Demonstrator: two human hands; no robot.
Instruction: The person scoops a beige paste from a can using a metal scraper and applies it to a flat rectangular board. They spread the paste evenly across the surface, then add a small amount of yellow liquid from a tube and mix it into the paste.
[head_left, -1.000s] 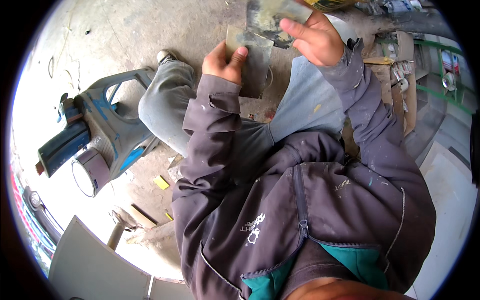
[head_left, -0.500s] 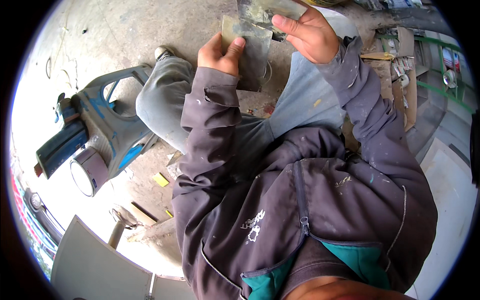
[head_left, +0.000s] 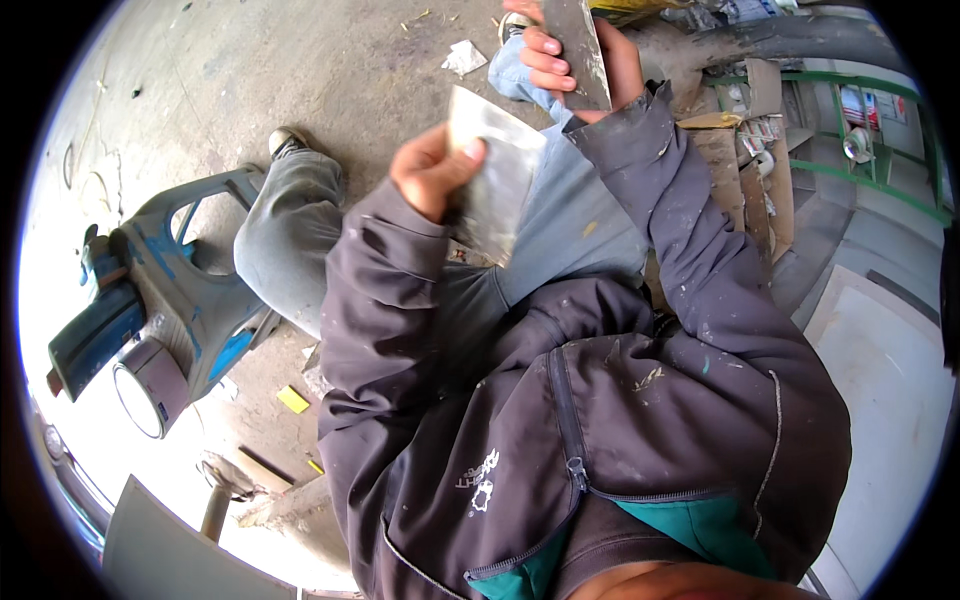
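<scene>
My left hand (head_left: 425, 175) pinches a putty spreader (head_left: 503, 178), a thin rectangular metal sheet with worn, whitish smears, thumb on its face. It is held above my lap, tilted and slightly blurred. Farther off and to the right, near the top edge, my right hand (head_left: 622, 68) is wrapped round a second putty spreader (head_left: 583, 52), darker and stained. Fingers show on that sheet's left side and the palm behind it; its top runs out of the picture. The two sheets are apart.
On the left stands a grey plastic stool (head_left: 215, 298) with blue stains, bearing a round can (head_left: 150, 385) and a dark blue box (head_left: 97, 338). A yellow piece (head_left: 293, 399) lies on the floor. To the right are cardboard (head_left: 715, 185), a green metal frame (head_left: 870, 182) and a pale panel (head_left: 870, 370).
The two spreaders, close together or touching before, have separated. My right hand has turned its sheet steeply upward and away; my left hand has come lower and nearer. The view has shifted too.
</scene>
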